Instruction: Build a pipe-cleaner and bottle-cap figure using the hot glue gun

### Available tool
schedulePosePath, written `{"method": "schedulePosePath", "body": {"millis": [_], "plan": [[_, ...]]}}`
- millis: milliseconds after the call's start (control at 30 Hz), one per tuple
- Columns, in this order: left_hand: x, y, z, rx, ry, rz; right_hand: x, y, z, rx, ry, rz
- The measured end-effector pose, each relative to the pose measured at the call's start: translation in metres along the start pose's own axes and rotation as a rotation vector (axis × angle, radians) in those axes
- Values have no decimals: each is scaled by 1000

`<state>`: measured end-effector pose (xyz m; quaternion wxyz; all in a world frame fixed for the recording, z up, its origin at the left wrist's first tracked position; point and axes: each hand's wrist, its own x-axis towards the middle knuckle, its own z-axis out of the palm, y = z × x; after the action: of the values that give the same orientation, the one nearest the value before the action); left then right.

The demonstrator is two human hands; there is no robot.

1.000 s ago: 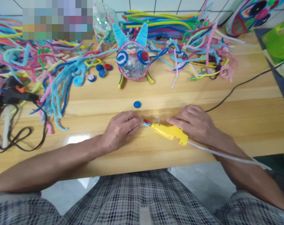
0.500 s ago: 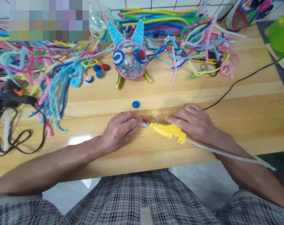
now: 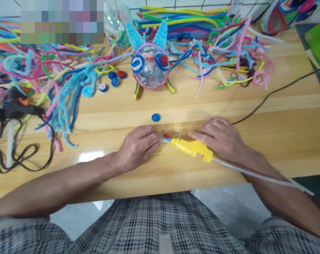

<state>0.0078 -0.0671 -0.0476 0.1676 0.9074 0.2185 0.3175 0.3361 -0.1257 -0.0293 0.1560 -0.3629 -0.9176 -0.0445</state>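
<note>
Small craft piece (image 3: 166, 138): light blue with red on top; centre of the frame, at the left hand's fingertips and meeting the metal nozzle.
Left hand (image 3: 139, 147): fingers pinched narrow on the craft piece, far edge hidden; presumably to steady it against the nozzle.
Yellow glue gun (image 3: 188, 147): just right of centre, nozzle aimed left at the craft piece, which likely lets glue land on a small spot.
Right hand (image 3: 220, 139): fingers curled at the gun's grip and orange trigger; how tightly they close cannot be told. Forearm lies low, probably for a steady aim.
Clear glue stick (image 3: 236, 168): runs from the gun's rear toward the lower right, passing over the right forearm.
Blue disc (image 3: 155, 117): flat on the counter (image 3: 117, 116), just above the left hand in the frame, within easy reach.
Clear-bodied figure (image 3: 151, 76): upper centre, blue horns upward, disc eyes facing the person; perhaps placed so as a reference.
Coiled discs (image 3: 114, 82): grouped left of the figure, seemingly kept apart from the loose stems.
Black glue gun (image 3: 14, 104): left edge, among stems and its cord, apart from both hands.
</note>
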Motion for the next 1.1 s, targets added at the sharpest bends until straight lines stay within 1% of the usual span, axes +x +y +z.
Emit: {"method": "schedulePosePath", "body": {"millis": [300, 467, 600, 800, 1100], "plan": [[-1, 0, 1, -12, 5, -5, 1, -1, -1, -16, -12, 9], [-1, 0, 2, -8, 23, -8, -1, 1, -3, 16, -31, 12], [0, 1, 2, -10, 29, -18, -2, 1, -1, 13, -18, 12], [1, 0, 1, 2, 20, -5, 0, -1, 0, -4, -29, 15], [2, 1, -1, 5, 3, -2, 1, -1, 0, -8, -7, 11]]}}
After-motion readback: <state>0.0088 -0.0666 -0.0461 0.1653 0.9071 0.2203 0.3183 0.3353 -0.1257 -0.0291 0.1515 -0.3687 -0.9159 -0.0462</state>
